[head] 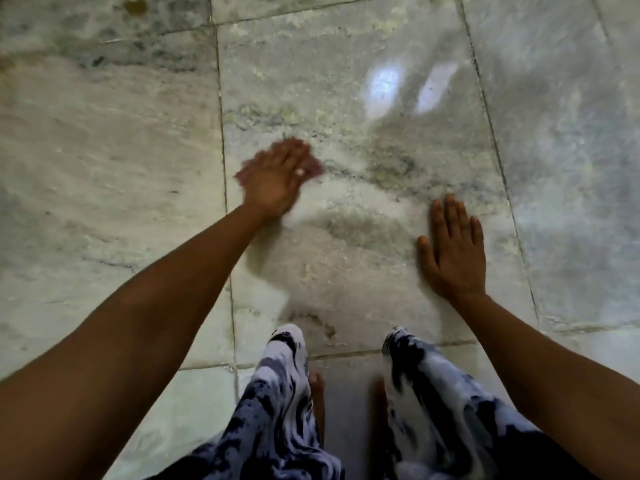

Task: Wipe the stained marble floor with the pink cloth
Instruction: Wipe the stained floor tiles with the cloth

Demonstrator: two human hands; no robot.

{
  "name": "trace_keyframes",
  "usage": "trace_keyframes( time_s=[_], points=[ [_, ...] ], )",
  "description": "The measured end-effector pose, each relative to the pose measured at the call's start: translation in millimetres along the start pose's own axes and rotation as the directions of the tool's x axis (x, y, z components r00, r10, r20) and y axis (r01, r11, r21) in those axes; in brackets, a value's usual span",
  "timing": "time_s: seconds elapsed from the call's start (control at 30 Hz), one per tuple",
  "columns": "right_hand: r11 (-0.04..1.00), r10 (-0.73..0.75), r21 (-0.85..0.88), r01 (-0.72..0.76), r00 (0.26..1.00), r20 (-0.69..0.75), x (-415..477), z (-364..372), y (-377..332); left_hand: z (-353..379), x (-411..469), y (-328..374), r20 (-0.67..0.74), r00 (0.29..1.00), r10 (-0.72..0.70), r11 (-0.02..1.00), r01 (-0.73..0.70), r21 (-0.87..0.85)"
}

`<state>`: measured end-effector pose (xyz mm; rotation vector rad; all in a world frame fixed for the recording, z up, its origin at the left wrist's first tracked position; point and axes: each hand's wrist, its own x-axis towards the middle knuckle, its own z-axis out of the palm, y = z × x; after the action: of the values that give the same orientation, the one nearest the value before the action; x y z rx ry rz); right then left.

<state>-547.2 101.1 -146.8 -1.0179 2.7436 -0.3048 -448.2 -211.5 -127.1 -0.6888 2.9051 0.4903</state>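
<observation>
The marble floor is pale grey-green with dark and yellowish stains across the middle tile. My left hand presses flat on the pink cloth, which shows only as a blurred pink edge past my fingers and near my wrist. The hand and cloth are motion-blurred. My right hand lies flat on the same tile, fingers spread, holding nothing, apart from the cloth.
My knees in black-and-white patterned trousers rest at the tile's near edge. A brown stain sits at the far left. Grout lines run between tiles. Light glare reflects on the far tile.
</observation>
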Motion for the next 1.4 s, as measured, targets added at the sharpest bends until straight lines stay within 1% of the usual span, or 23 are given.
trace_keyframes(
  time_s=[0.07,0.13,0.2,0.23,0.27,0.33,0.43,0.5,0.53,0.6,0.67,0.73,0.8,0.87,0.97,1.07,1.1,1.17,1.2,1.27,1.3,1.33,1.4],
  points=[
    [1.0,-0.002,-0.005,0.002,1.0,-0.001,-0.4,0.3,-0.4,19.3,15.2,43.5,0.059,0.99,0.131,0.991,-0.132,0.019],
    [1.0,0.005,-0.018,-0.005,1.0,0.008,0.0,0.1,0.0,41.7,-0.5,77.4,0.112,0.952,0.286,0.955,-0.293,0.052],
    [1.0,0.009,-0.024,-0.009,1.0,0.01,0.5,-0.2,0.5,51.2,-34.0,80.6,0.162,0.877,0.453,0.883,-0.466,0.054],
    [1.0,0.007,-0.025,-0.007,1.0,0.006,0.2,-0.2,0.1,51.2,-46.7,68.5,0.157,0.85,0.502,0.855,-0.516,0.058],
    [1.0,0.007,-0.023,-0.007,1.0,0.003,0.6,-0.1,0.1,46.1,-54.1,52.6,0.132,0.85,0.511,0.852,-0.521,0.055],
    [1.0,0.009,-0.019,-0.009,1.0,0.0,0.5,0.6,0.8,30.8,-55.5,14.2,0.045,0.909,0.415,0.908,-0.417,0.048],
    [1.0,0.01,-0.02,-0.01,1.0,-0.002,0.3,1.5,1.0,6.7,-21.8,-34.1,-0.103,0.986,0.132,0.991,-0.13,0.028],
    [1.0,0.01,-0.015,-0.01,1.0,-0.002,0.4,1.8,1.5,-1.5,20.9,-42.4,-0.163,0.984,-0.064,0.998,0.064,-0.006],
    [1.0,0.008,-0.009,-0.008,1.0,-0.003,0.4,1.8,1.4,-3.0,44.8,-38.7,-0.18,0.976,-0.12,0.993,0.115,-0.036],
    [1.0,0.007,-0.003,-0.007,1.0,0.001,0.9,1.8,1.6,-1.7,90.2,-15.4,-0.177,0.975,-0.136,0.989,0.125,-0.076],
    [1.0,0.005,-0.004,-0.005,1.0,0.009,1.2,2.0,2.1,4.3,119.6,21.6,-0.151,0.988,-0.029,0.997,0.019,-0.071],
    [1.0,0.002,0.005,-0.002,1.0,0.011,2.3,1.9,2.0,16.1,125.4,61.9,-0.121,0.984,0.134,0.988,-0.141,-0.054],
    [1.0,0.002,0.015,-0.002,1.0,0.009,2.5,2.1,2.6,31.7,107.2,92.5,-0.076,0.961,0.266,0.962,-0.27,-0.046],
    [1.0,0.0,0.025,0.0,1.0,-0.002,2.2,2.0,2.5,44.1,73.9,104.2,-0.033,0.925,0.377,0.925,-0.378,-0.022],
    [1.0,0.002,0.026,-0.002,1.0,-0.002,1.9,2.4,3.6,50.6,16.9,93.8,0.038,0.88,0.473,0.881,-0.472,-0.035],
    [1.0,0.008,0.028,-0.008,1.0,0.017,1.8,2.1,4.3,47.3,-35.1,78.8,0.047,0.873,0.486,0.872,-0.481,-0.09],
    [1.0,0.007,0.031,-0.007,1.0,0.027,1.0,1.5,4.1,43.9,-50.0,74.6,0.045,0.876,0.48,0.871,-0.47,-0.141],
    [0.999,0.003,0.045,-0.005,0.999,0.039,-1.3,-0.3,3.3,31.1,-71.0,73.6,0.017,0.902,0.432,0.857,-0.405,-0.319],
    [0.998,0.002,0.063,-0.004,0.999,0.038,-0.9,-2.0,3.4,23.2,-76.3,76.6,-0.001,0.928,0.372,0.835,-0.335,-0.436],
    [0.991,0.013,0.132,-0.02,0.999,0.047,2.7,-8.9,1.3,2.8,-80.2,87.5,-0.018,0.985,0.173,0.759,-0.145,-0.635],
    [0.983,0.032,0.179,-0.041,0.998,0.053,4.2,-13.1,-2.3,-8.6,-79.7,92.5,0.014,0.999,0.05,0.679,-0.024,-0.734],
    [0.973,0.048,0.223,-0.054,0.998,0.033,8.8,-19.3,-8.4,-21.9,-76.7,95.4,0.077,0.995,-0.063,0.553,0.099,-0.827],
    [0.948,0.088,0.308,-0.086,0.996,0.007,18.6,-31.3,-22.2,-42.9,-65.6,95.6,0.249,0.948,-0.2,0.302,0.301,-0.905]
  ],
)
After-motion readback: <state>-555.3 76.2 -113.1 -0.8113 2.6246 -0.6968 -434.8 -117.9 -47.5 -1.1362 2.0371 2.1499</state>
